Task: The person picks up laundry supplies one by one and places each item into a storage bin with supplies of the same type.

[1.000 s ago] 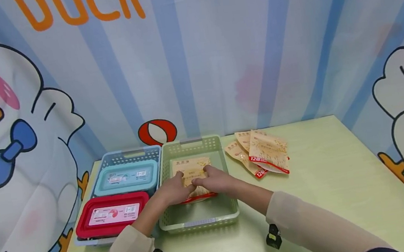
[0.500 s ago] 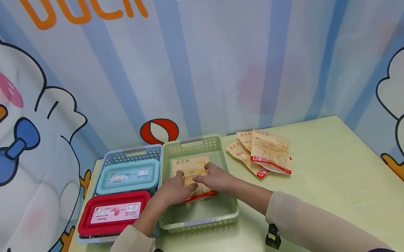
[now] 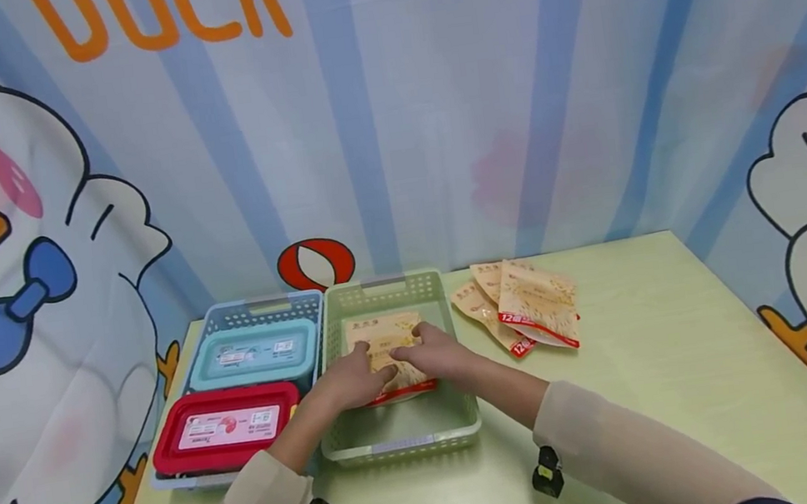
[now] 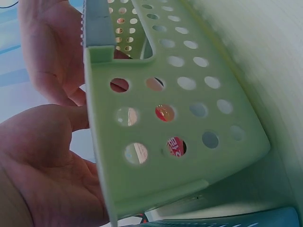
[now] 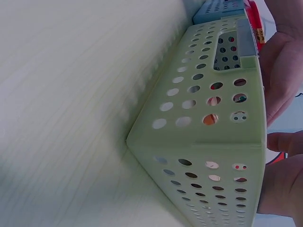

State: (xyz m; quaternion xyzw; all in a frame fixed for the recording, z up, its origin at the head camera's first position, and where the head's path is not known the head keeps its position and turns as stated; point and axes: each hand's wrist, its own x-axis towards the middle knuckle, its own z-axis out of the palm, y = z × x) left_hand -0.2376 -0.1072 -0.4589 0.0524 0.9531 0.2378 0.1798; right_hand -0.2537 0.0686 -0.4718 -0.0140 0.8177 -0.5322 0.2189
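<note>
In the head view, a beige packet (image 3: 390, 353) with a red lower edge lies inside the green perforated basket (image 3: 405, 451). My left hand (image 3: 355, 376) grips its left side, the thumb lying across the front. From the right side my right hand (image 3: 440, 355) holds the same packet, with its thumb on top as well. The thumbs point toward each other over the lower half; most of the other fingers are hidden by the hands and packet. Both wrist views mainly show the basket's outer wall (image 4: 156, 175), with parts of the hands beyond its rim.
Against the green basket's left side stands a blue basket (image 3: 229, 309) holding a light-blue lidded box (image 3: 253, 354) and a red lidded box (image 3: 227, 429). Several more beige packets (image 3: 538, 303) lie piled on the table (image 3: 660, 372) to the right. A printed curtain (image 3: 432, 114) hangs behind.
</note>
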